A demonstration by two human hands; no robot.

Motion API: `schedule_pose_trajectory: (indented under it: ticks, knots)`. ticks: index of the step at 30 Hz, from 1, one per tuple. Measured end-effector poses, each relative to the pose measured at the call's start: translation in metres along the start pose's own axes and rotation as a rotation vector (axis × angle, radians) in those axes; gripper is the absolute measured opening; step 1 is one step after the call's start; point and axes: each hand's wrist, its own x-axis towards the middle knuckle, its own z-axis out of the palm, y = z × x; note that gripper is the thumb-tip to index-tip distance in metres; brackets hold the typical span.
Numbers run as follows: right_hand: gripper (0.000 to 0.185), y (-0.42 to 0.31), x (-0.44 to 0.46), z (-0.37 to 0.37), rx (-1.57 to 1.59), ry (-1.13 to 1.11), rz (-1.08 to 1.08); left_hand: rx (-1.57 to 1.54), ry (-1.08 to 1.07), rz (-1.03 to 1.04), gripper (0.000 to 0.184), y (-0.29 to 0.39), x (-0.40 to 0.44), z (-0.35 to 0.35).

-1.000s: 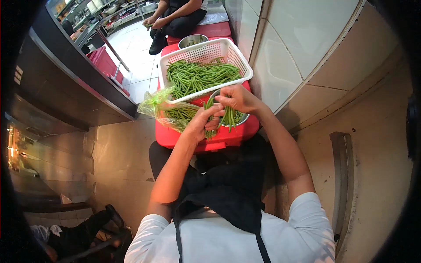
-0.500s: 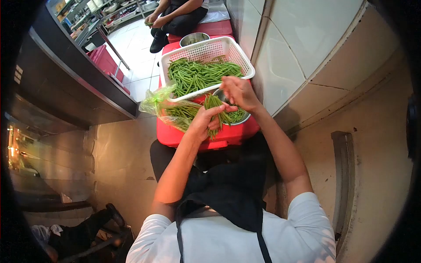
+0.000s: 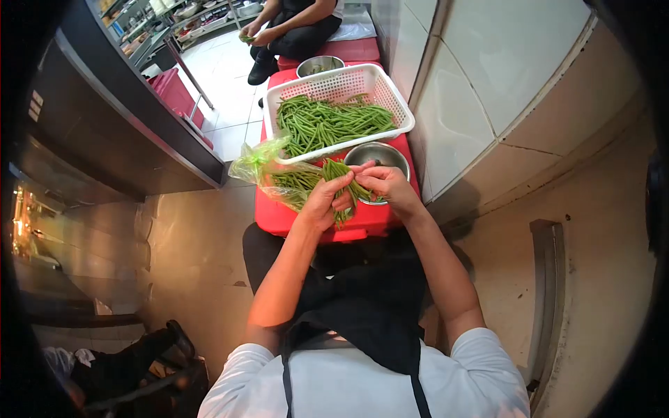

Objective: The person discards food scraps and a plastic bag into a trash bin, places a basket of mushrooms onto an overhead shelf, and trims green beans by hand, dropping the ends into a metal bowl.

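Observation:
My left hand (image 3: 324, 200) is wrapped round a bunch of green beans (image 3: 336, 171), whose ends stick out above and below the fist. Close against it, my right hand (image 3: 391, 187) pinches at a bean tip on the bunch's right side; the fingers partly hide it. Both hands are over the near edge of a metal bowl (image 3: 391, 156), whose lower part they cover. Left of the bunch lies a clear plastic bag (image 3: 254, 167) with more green beans (image 3: 296, 180) inside. Behind stands a white perforated basket (image 3: 405, 125) holding a heap of green beans (image 3: 327, 124).
Everything rests on a red box (image 3: 272, 216) before my knees. A second metal bowl (image 3: 320, 61) stands beyond the basket. Further back sits another person (image 3: 300, 31) with hands on something green. A tiled wall (image 3: 460, 90) rises at the right, a dark panel (image 3: 132, 118) at the left.
My right hand has come down from above the bowl to the bunch, its fingers now pinching there. My left hand keeps its hold. The view has shifted slightly.

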Motion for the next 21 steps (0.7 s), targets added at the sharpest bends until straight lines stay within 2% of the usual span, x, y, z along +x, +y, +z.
schedule_pose_trajectory:
  ticks: [1, 5, 8, 17, 21]
  knots:
    - [0.023, -0.001, -0.001, 0.002, 0.004, 0.014, 0.006, -0.009, -0.015, 0.01, 0.026, 0.002, -0.001, 0.002]
    - [0.019, 0.008, 0.0, 0.018, -0.117, 0.131, -0.229, 0.103, 0.102, 0.062, 0.026, 0.001, -0.002, 0.003]
    - [0.019, 0.006, -0.008, 0.017, -0.355, 0.22, -0.313, 0.128, 0.128, 0.113, 0.026, 0.001, -0.003, 0.009]
    - [0.016, 0.004, -0.017, 0.023, -0.108, 0.167, -0.242, 0.084, 0.17, 0.113, 0.028, -0.008, -0.005, 0.013]
    - [0.015, 0.006, -0.015, 0.018, -0.108, 0.248, -0.173, 0.102, 0.147, 0.099, 0.028, -0.005, -0.008, 0.015]
